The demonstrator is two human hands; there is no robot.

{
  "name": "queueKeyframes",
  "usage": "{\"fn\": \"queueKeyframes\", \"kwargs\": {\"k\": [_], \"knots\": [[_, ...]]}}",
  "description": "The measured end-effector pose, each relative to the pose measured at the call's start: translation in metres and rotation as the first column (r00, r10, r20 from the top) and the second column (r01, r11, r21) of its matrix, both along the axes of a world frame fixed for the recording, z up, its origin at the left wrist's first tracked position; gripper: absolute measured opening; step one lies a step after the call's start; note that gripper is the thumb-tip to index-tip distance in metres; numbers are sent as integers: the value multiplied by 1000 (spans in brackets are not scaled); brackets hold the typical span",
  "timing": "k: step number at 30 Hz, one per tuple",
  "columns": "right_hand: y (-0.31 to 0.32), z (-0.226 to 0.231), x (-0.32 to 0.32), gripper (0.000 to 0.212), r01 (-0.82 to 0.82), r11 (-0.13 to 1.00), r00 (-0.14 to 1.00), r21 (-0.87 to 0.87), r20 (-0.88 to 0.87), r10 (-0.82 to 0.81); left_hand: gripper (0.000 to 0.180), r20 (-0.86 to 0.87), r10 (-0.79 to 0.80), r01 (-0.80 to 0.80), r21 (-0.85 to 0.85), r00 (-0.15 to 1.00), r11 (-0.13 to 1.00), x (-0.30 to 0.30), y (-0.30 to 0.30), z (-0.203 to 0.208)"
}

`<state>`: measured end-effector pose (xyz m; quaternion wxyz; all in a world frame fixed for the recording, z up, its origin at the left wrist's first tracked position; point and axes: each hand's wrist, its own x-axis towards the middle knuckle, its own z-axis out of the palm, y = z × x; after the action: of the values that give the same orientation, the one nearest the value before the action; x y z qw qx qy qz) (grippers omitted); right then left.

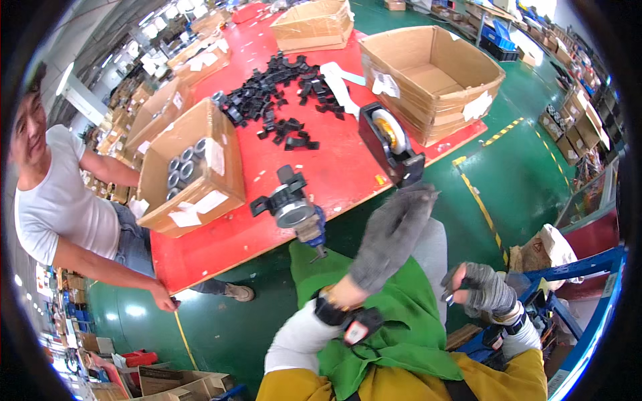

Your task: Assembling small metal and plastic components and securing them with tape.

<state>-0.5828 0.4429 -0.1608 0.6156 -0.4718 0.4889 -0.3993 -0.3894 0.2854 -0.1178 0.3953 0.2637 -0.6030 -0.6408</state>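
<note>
My left hand [394, 234], in a grey glove, reaches over the table's near edge with its fingers stretched out together. Its fingertips lie close to the front end of a black tape dispenser [388, 142] with a roll of tape in it; whether they touch is hard to see. Farther right and lower, my right hand [483, 291] is gloved with bare fingertips. Its fingers curl around a small shiny piece I cannot make out. Left of my left hand, a grey ring-shaped fixture [293, 212] carrying black clips is mounted on a blue clamp [313, 230] at the table edge.
A pile of black plastic clips [274, 90] covers part of the red table [267, 164]. On it stand a carton of grey rings [194, 170], a large open carton [428, 83] and another carton [313, 28]. A person [73, 180] stands left, one hand at the table corner. A blue frame [588, 267] is at right.
</note>
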Motion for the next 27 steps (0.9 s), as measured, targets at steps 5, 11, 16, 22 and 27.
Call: {"fn": "queueKeyframes", "kwargs": {"k": [5, 11, 16, 22, 27], "knots": [[-55, 17, 65, 21, -485, 778, 874, -399, -197, 443, 80, 292, 110, 5, -366, 950, 931, 116, -37, 53], [-92, 17, 123, 30, -515, 730, 857, -450, -279, 433, 95, 323, 49, 42, -268, 945, 963, 199, -112, 23], [-101, 14, 136, 30, -472, 766, 880, -435, -283, 381, 92, 239, -73, 100, -106, 968, 989, 203, -139, -24], [-103, 7, 135, 30, -464, 818, 878, -339, -296, 375, 97, 98, -92, 86, 57, 991, 995, 203, -141, -60], [-103, -2, 133, 31, -434, 836, 892, -335, -288, 348, 110, 243, 88, -50, -159, 966, 986, 196, -145, -50]]}}
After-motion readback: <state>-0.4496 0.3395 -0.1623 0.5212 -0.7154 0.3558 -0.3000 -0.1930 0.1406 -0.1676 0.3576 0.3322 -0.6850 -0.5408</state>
